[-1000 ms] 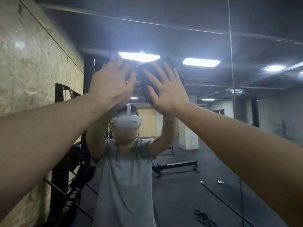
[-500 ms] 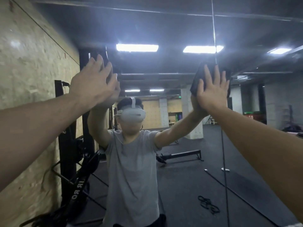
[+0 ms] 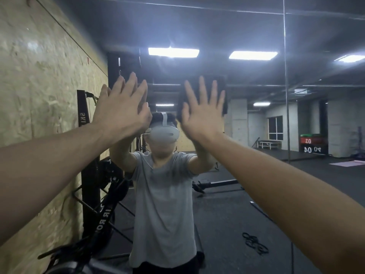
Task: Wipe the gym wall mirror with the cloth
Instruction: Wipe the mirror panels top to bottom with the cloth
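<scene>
The gym wall mirror [image 3: 246,125] fills the view ahead and reflects me and the room behind. A dark cloth [image 3: 218,84] lies flat on the glass at head height, just right of centre. My right hand [image 3: 201,115] presses it against the mirror with straight, spread fingers, covering most of it. My left hand [image 3: 122,109] is raised beside it to the left, fingers straight, palm toward the glass; whether it touches the mirror I cannot tell.
A chipboard wall [image 3: 39,86] runs along the left, with a black exercise machine [image 3: 98,204] against it. A vertical mirror seam [image 3: 286,95] runs at the right. The reflection shows black floor, a coiled rope [image 3: 254,243] and a plyo box [image 3: 311,144].
My right hand slid the cloth from centre out to the right by the seam, then back left. My left hand stayed raised on the left side.
</scene>
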Available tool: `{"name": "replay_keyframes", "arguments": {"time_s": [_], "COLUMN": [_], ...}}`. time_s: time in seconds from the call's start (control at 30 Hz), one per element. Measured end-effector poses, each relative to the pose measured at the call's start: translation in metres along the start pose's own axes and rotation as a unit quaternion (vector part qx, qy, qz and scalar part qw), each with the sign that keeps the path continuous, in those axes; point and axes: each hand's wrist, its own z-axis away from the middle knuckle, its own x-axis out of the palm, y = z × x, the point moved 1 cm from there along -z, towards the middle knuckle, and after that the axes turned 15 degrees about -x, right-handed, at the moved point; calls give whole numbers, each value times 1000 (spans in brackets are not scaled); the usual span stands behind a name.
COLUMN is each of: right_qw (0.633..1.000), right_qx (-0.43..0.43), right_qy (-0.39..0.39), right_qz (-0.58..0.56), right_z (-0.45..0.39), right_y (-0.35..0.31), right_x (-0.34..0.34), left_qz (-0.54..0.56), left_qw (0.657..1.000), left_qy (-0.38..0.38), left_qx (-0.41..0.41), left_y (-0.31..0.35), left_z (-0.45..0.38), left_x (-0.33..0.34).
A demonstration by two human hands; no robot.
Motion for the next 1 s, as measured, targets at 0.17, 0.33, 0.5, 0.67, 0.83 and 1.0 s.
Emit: {"name": "replay_keyframes", "arguments": {"time_s": [0.17, 0.33, 0.5, 0.67, 0.83, 1.0], "right_qw": [994, 979, 984, 995, 999, 989], "right_qx": [-101, -198, -175, -94, 45, 140], "right_qy": [-33, -37, 11, -26, -29, 16], "right_qz": [19, 41, 26, 28, 2, -45], "right_z": [-2, 2, 35, 74, 105, 112], "right_y": [-65, -44, 16, 97, 158, 158], "right_x": [13, 11, 13, 5, -5, -1], "left_qz": [47, 58, 63, 43, 40, 31], "left_qw": [998, 998, 998, 998, 998, 998], "left_qy": [5, 1, 5, 17, 14, -4], "left_qx": [35, 10, -4, -35, -38, 54], "left_y": [-14, -3, 22, 37, 39, 51], "left_z": [3, 14, 24, 31, 31, 49], "left_x": [5, 14, 26, 34, 25, 27]}}
